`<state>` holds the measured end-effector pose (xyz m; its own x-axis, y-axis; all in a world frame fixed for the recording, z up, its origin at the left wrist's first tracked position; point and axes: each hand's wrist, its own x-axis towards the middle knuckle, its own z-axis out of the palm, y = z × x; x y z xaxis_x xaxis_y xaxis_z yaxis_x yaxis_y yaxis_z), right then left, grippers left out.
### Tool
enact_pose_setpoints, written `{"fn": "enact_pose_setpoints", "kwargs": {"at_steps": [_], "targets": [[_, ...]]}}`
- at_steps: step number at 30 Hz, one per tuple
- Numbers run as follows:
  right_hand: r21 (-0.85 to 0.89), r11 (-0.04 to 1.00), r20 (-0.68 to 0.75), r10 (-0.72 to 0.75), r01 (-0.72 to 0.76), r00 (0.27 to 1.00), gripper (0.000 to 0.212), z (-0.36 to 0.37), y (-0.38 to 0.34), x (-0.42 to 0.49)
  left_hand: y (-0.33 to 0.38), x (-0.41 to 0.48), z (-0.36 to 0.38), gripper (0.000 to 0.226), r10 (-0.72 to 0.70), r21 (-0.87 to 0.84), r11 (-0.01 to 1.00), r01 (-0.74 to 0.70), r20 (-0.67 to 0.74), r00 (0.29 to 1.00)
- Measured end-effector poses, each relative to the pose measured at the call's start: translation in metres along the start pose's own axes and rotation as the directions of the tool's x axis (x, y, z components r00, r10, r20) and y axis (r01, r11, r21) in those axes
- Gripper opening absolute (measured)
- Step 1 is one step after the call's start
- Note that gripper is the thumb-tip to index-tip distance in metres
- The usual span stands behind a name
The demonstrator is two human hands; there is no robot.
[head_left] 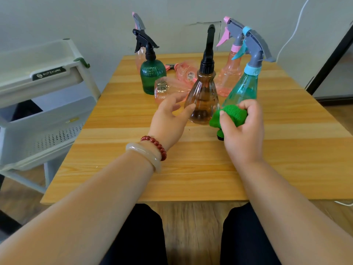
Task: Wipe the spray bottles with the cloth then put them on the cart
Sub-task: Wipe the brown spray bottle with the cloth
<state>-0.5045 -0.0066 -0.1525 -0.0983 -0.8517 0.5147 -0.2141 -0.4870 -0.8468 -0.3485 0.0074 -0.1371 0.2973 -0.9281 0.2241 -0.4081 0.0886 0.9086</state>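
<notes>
The left hand [170,119], fingers spread and holding nothing, reaches for the brown bottle [203,94] standing mid-table [191,169], with the thumb at the bottle's left side. The right hand [242,131] grips the bunched cloth [233,113] just right of it, by the foot of the teal bottle [242,87]. It seems best to grasp the wide belly low and steady the bottle. Then wipe from neck to base before it goes to the cart [38,88] at left.

Green cloth [232,115], brown ribbed bottle [203,96], teal bottle [243,88], dark green bottle [151,75], striped wood table [133,169]
</notes>
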Motion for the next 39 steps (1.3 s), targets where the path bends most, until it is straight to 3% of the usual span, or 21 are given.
{"fn": "enact_pose_setpoints", "kwargs": {"at_steps": [4, 10, 23, 26, 30, 34, 39], "targets": [[-0.052, 0.995, -0.020, -0.089, 0.088, 0.996, 0.026, 0.003, 0.015, 0.001, 0.003, 0.014, 0.016, 0.060, 0.103, 0.153, 0.983, -0.105, 0.024, 0.994], [-0.080, 0.991, -0.032, -0.106, 0.103, 0.994, 0.025, 0.001, 0.025, 0.003, 0.001, 0.034, 0.034, 0.091, -0.007, 0.134, 0.991, -0.001, 0.061, 0.998], [-0.062, 0.995, -0.021, -0.083, 0.081, 0.996, 0.025, 0.001, 0.020, 0.000, -0.005, 0.028, 0.019, 0.058, 0.074, 0.290, 0.954, -0.081, 0.036, 0.997], [-0.060, 0.997, 0.008, -0.039, 0.040, 0.999, 0.025, 0.000, 0.017, -0.002, -0.008, 0.015, 0.002, 0.064, 0.052, 0.262, 0.963, -0.068, 0.068, 0.996], [-0.077, 0.995, 0.044, -0.052, 0.055, 0.998, 0.026, 0.003, 0.013, -0.006, -0.011, 0.003, -0.017, 0.088, -0.008, 0.199, 0.980, -0.018, 0.127, 0.992], [-0.072, 0.992, 0.081, -0.100, 0.106, 0.992, 0.028, 0.006, 0.008, -0.009, 0.001, 0.005, -0.017, 0.097, 0.032, 0.188, 0.981, -0.046, 0.077, 0.997], [-0.003, 1.000, 0.063, -0.009, 0.010, 0.998, 0.027, 0.004, 0.000, -0.010, 0.004, 0.006, -0.015, 0.068, 0.032, 0.157, 0.987, -0.044, 0.076, 0.997]]}}
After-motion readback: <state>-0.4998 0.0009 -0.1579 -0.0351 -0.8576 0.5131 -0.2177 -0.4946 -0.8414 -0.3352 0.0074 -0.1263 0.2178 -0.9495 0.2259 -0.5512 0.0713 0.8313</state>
